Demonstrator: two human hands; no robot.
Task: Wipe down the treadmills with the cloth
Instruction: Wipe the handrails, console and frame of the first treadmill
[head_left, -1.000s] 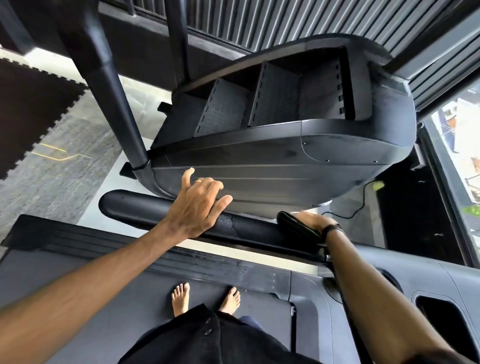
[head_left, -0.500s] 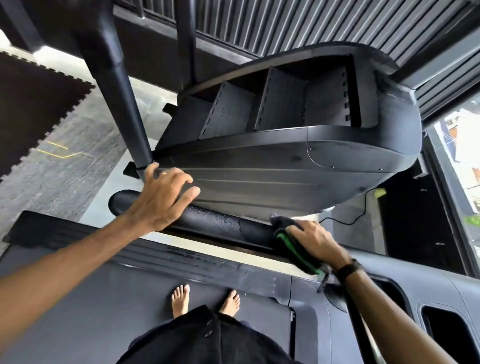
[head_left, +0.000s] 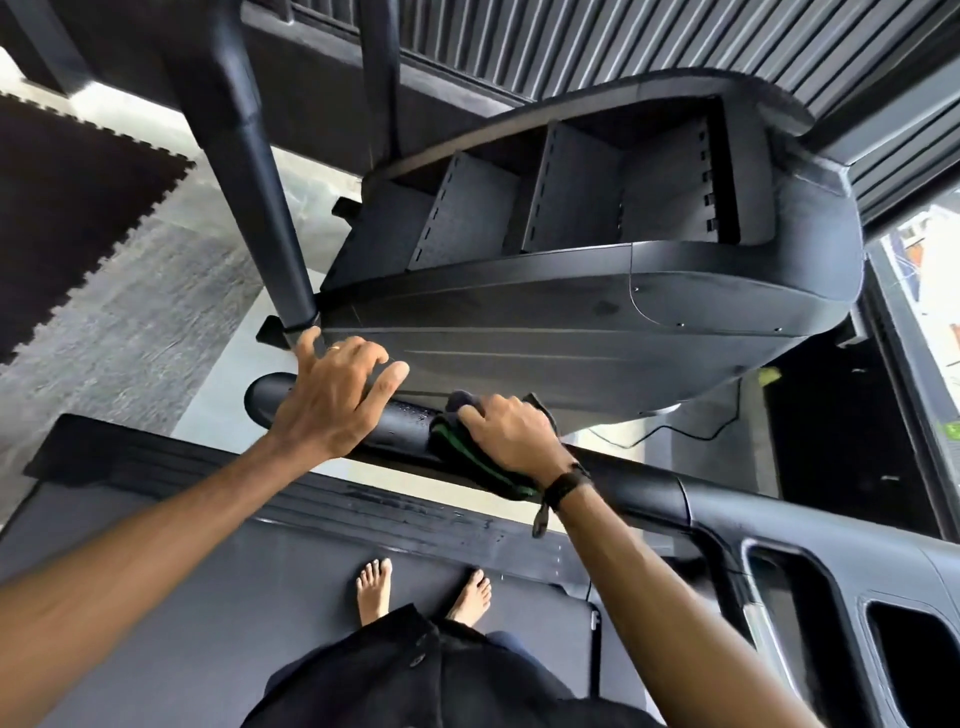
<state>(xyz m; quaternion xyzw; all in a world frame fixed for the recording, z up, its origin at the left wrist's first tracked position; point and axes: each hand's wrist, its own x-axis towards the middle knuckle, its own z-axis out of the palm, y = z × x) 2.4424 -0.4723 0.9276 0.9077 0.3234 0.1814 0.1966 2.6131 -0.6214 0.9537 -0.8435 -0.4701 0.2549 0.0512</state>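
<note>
I stand barefoot on the treadmill belt (head_left: 171, 613), facing its black console (head_left: 597, 322). A black padded handlebar (head_left: 405, 421) runs across below the console, with wet droplets on it. My right hand (head_left: 511, 434) grips a dark cloth with green stripes (head_left: 470, 460) wrapped over the bar near its middle. My left hand (head_left: 332, 395) rests on the bar's left part with fingers spread and fairly straight, fingertips touching the console's lower edge.
A black upright post (head_left: 260, 171) rises at the left of the console. A side rail with cut-outs (head_left: 831, 587) lies at the right. Grey carpet and dark foam mats (head_left: 78, 208) cover the floor at left. A cable (head_left: 701, 431) trails under the console.
My right hand slid the cloth leftward along the handlebar, from its right end toward the middle. My left hand moved left, then settled on the bar close to the cloth.
</note>
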